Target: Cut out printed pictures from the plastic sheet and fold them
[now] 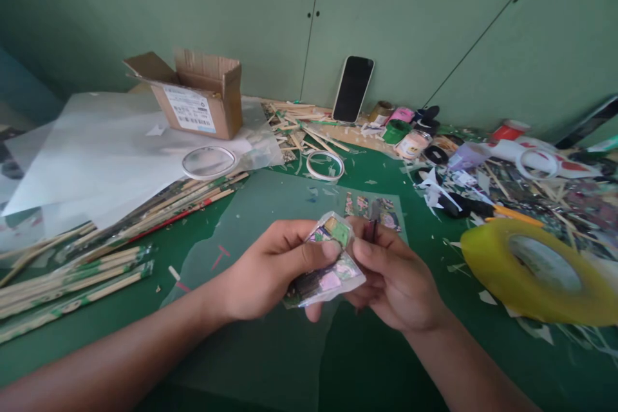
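A small shiny piece with colourful printed pictures [330, 277], pink, green and dark, is between my two hands above the table. My left hand [282, 264] pinches it with the thumb on top and fingers beneath. At its right edge, my right hand [393, 270] has its fingers closed around a thin dark tool [371, 225], largely hidden by the fingers; what tool it is cannot be made out. Behind my right hand, more printed pieces [360, 204] lie on a translucent sheet [270, 199] over the green tabletop.
An open cardboard box [193, 100] and white sheets [106, 141] stand back left, above bundled wooden sticks [120, 232]. A phone [354, 90] leans on the wall. Tape rings [325, 166], small jars [412, 143], scraps, an orange-handled item [516, 214] and a large yellow tape roll [535, 270] lie about.
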The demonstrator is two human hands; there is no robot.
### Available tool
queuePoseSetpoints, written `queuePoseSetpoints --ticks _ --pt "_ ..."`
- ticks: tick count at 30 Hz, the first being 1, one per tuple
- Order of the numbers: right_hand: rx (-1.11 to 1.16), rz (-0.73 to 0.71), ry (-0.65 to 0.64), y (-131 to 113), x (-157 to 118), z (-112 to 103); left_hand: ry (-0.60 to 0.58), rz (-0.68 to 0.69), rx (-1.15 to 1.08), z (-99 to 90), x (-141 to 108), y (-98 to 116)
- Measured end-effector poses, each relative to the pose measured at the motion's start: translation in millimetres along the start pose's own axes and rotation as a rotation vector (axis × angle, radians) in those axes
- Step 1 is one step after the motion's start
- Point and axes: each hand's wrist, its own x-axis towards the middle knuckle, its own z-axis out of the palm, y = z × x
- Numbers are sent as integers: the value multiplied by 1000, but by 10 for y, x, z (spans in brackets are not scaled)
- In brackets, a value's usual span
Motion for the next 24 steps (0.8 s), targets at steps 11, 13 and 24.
queuePoseSetpoints --ticks 11,13,24 --pt "75 59 140 58 21 106 -45 -8 -62 -35 9 -88" --pt "18 48 135 72 10 94 -43 -3 -26 -48 10 -85" --pt "-1184 -484 331 15 -59 15 233 124 168 5 31 14"
